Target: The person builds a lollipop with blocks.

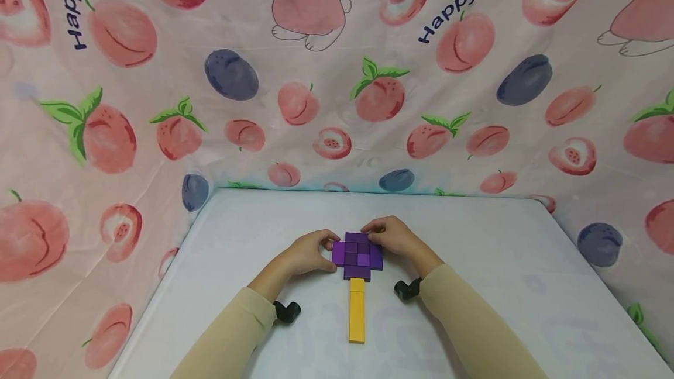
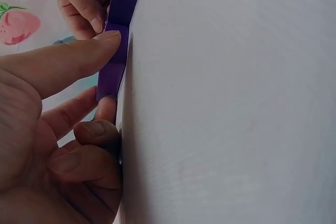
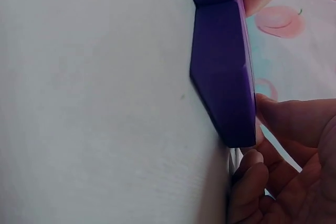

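Several purple blocks (image 1: 363, 259) lie flat together in a cross-like cluster on the white table. Below the cluster, a short yellow block (image 1: 357, 285) and a long yellow block (image 1: 357, 317) form a straight strip. My left hand (image 1: 305, 253) holds the leftmost purple block (image 1: 338, 253) by its ends, with thumb at the near end and index finger at the far end. The rightmost purple block (image 1: 376, 257) is pinched by my right hand (image 1: 392, 235), whose thumb lies at its upper edge. In the right wrist view, this block (image 3: 223, 56) hides part of those fingers.
The white tabletop (image 1: 253, 209) surrounds the blocks. A fruit-patterned cloth (image 1: 326, 75) hangs behind the table and along its sides. On each wrist sits a small black device, left (image 1: 287, 312) and right (image 1: 407, 290).
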Available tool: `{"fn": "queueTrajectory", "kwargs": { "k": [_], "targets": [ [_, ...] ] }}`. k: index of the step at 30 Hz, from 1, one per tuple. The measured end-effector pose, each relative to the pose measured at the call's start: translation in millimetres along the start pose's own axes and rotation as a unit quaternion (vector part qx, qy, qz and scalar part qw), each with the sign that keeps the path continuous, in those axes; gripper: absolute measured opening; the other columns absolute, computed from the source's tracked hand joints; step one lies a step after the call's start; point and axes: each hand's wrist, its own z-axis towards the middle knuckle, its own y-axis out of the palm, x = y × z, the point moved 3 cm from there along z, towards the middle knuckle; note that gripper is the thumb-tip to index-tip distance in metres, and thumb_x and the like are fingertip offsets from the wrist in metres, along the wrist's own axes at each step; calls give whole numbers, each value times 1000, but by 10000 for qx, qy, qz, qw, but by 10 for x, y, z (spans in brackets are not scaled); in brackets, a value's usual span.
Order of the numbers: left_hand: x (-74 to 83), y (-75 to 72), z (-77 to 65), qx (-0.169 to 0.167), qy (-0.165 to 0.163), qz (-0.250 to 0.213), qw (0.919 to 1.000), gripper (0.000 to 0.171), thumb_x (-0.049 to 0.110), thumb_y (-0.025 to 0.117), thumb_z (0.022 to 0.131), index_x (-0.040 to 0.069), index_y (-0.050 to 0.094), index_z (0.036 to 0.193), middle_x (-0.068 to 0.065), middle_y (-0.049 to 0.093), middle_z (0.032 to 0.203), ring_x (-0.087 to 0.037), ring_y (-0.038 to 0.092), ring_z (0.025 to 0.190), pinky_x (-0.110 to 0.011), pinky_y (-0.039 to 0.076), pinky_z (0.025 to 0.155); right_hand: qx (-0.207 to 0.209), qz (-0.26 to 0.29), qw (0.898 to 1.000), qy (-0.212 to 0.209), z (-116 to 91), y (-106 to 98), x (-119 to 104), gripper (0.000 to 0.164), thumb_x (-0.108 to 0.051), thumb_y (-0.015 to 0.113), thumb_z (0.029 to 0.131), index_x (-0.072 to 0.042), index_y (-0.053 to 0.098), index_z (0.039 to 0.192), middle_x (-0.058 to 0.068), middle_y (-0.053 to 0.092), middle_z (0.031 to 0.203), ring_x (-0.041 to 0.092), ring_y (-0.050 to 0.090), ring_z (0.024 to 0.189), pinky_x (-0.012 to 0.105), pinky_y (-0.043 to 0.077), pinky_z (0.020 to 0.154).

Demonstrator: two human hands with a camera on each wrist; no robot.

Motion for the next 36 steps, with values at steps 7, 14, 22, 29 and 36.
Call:
{"fn": "queueTrajectory", "kwargs": {
  "k": [7,14,22,29,36],
  "targets": [
    [0,-4,-10,-65,15,60,10000,71,20,97,75,21,66,139,4,67,112,-22,59,112,-53,47,113,104,181,9998,40,-7,-8,36,25,-13,66,103,-15,80,124,6,75,111,21,62,97,36,55,88],
    [13,-32,-25,-52,9,110,9999,75,20,97,74,21,65,142,4,68,113,-21,60,111,-53,48,112,188,406,9990,22,-41,-30,2,24,-14,70,102,-12,80,124,6,76,104,18,62,88,29,52,75],
    [63,-133,-77,-8,67,118,9999,77,17,95,76,18,63,145,3,71,112,-22,61,114,-53,47,113,258,475,9985,129,-99,-61,-17,27,-16,71,103,-11,77,129,7,77,108,20,64,90,27,53,73],
    [83,-240,-161,323,-45,457,9984,62,25,86,90,19,62,147,-1,73,126,-24,64,115,-50,52,106,418,492,9978,144,-154,-71,7,30,-18,69,105,-12,74,134,9,76,115,20,64,92,28,56,73],
    [99,-316,-236,851,-110,859,9926,52,27,78,98,17,63,147,-5,72,135,-29,67,125,-53,51,112,446,261,9986,117,-260,-82,40,38,-15,67,105,-14,68,143,8,75,129,26,67,109,32,61,78]
  ]
}}
